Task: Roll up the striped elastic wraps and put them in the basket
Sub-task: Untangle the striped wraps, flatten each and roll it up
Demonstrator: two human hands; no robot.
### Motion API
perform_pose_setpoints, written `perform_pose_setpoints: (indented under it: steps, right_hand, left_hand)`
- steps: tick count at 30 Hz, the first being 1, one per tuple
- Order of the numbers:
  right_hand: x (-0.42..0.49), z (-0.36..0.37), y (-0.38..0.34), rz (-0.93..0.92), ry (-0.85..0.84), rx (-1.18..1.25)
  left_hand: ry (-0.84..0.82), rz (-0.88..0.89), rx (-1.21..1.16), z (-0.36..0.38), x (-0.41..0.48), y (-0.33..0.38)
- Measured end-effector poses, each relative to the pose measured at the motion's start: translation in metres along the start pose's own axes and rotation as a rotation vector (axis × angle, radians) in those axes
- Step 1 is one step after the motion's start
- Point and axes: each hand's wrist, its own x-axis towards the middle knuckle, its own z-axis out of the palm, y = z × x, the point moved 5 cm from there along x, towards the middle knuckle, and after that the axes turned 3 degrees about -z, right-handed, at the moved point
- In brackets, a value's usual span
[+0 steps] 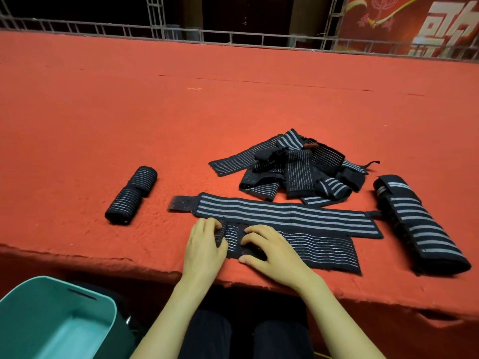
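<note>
left hand (pixel 204 244) curled round rolled end of striped wrap (pixel 324 251); right hand (pixel 272 252) relaxed, pressing it down

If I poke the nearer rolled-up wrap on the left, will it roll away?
Probably a little: the roll lies on its side like a log, so a sideways poke should turn it. The fuzzy red cloth would likely stop it soon. Being wound fabric, it should squash, not break.

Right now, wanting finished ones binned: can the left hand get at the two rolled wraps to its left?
Probably yes: only bare red table lies between the left hand and the rolled wraps, but it must first release the thin-striped wrap it grips.
</note>
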Motion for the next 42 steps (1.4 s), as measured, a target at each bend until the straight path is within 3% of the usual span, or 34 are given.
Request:
perform_pose_setpoints:
  steps: [5,9,15,19,25,32,36,39,42]
  right_hand:
    - [-0.006,0.002,0.001,0.022,0.072,-0.032]
    - [-0.007,0.002,0.004,0.068,0.106,-0.041]
    - [-0.008,0.002,0.004,0.080,0.135,-0.039]
    - [-0.009,0.001,0.003,0.082,0.140,-0.042]
    - [-0.005,0.004,-0.002,0.067,0.080,-0.064]
    - [0.004,0.010,-0.017,0.061,-0.023,-0.045]
    - [0.001,0.008,-0.015,0.077,-0.008,-0.046]
    - [-0.007,0.003,-0.009,0.105,-0.003,-0.039]
    - [-0.017,-0.003,-0.001,0.128,0.019,-0.033]
  left_hand:
    - [-0.075,0.051,-0.159,0.004,-0.002,0.002]
    - [-0.220,-0.097,-0.291,-0.004,0.003,-0.013]
    - [-0.279,-0.266,-0.188,0.005,0.010,-0.013]
    - [-0.250,-0.235,-0.115,0.007,0.010,-0.001]
    - [-0.229,-0.314,-0.328,-0.005,0.006,-0.011]
    - [-0.058,-0.233,-0.172,-0.036,0.002,-0.037]
    - [-0.002,-0.058,-0.102,-0.024,-0.006,-0.024]
    - [-0.010,0.098,-0.081,-0.010,-0.007,-0.016]
    - [-0.051,0.103,-0.146,-0.009,-0.009,-0.011]
